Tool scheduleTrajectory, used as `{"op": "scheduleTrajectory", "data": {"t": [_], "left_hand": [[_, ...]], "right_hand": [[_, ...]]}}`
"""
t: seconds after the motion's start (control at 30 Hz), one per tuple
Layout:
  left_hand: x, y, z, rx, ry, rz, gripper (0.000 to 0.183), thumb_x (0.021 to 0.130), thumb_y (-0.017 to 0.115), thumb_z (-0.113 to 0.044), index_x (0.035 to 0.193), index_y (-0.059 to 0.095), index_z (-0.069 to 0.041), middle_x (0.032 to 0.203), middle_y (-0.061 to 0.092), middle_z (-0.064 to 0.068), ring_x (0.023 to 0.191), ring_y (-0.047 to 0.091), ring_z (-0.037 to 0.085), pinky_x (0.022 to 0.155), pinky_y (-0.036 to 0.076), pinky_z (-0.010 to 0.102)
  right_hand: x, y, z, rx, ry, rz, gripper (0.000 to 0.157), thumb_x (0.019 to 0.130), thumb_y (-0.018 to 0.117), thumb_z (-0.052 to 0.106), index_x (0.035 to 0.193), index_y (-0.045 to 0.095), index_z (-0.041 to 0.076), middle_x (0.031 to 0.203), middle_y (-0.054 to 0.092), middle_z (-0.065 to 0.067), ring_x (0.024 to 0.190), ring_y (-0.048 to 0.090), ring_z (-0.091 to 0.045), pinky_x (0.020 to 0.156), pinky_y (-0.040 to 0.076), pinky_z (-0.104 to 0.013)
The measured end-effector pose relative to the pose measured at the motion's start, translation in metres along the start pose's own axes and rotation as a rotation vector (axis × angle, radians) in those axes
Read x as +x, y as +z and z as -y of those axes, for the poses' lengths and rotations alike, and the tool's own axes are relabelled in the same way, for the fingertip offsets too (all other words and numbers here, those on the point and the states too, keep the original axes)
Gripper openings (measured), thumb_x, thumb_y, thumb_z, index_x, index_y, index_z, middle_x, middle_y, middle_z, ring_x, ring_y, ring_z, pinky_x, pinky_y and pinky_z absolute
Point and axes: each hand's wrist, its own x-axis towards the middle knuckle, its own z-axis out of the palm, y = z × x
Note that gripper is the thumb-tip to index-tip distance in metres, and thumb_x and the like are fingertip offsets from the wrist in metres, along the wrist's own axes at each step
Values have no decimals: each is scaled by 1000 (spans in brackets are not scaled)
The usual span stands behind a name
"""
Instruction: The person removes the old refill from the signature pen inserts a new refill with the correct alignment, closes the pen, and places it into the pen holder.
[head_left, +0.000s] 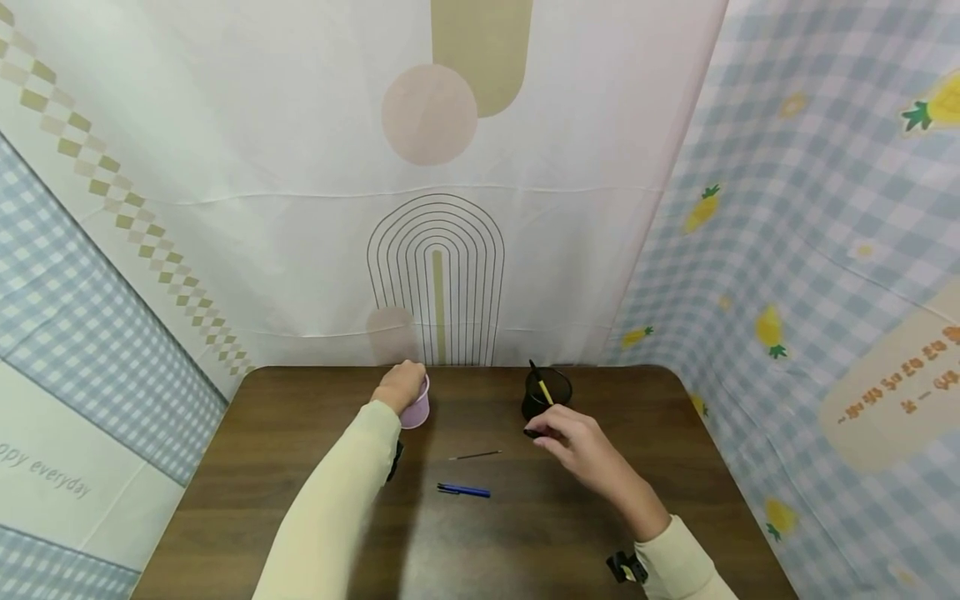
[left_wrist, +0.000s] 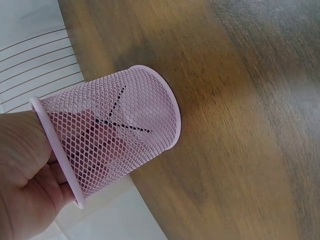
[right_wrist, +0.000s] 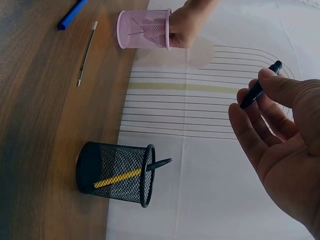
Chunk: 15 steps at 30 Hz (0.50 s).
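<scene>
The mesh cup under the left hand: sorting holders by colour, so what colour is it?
Pink. The mesh cup shows best in the left wrist view, gripped by the left hand.

- Your head view is evenly and softly lit, with faint shadows beneath both sleeves at lower centre.
- Its straight curtain lines bow toward the frame edges.
- Your left wrist view blurs the palm at lower left.
- Your right wrist view looks dimmer at far left.

Two mesh cups (one pink point(head_left: 416, 408), one black point(head_left: 545, 393)), two pens lying loose on the table point(head_left: 600, 500).
</scene>
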Motion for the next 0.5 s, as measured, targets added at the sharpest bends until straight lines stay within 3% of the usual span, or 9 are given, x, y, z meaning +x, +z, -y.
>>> {"op": "scheduleTrajectory", "data": {"t": [0.5], "left_hand": [[9,4,4,-11,-42,46,10,92,61,2,85,67,-3,92,73,20,83,73,35,71,59,47]], "right_hand": [[-2,-1,-4,5,-3,-7,29,87,78,-1,108,73,17,106,70,4,89,67,-8,72,57,-25]]}}
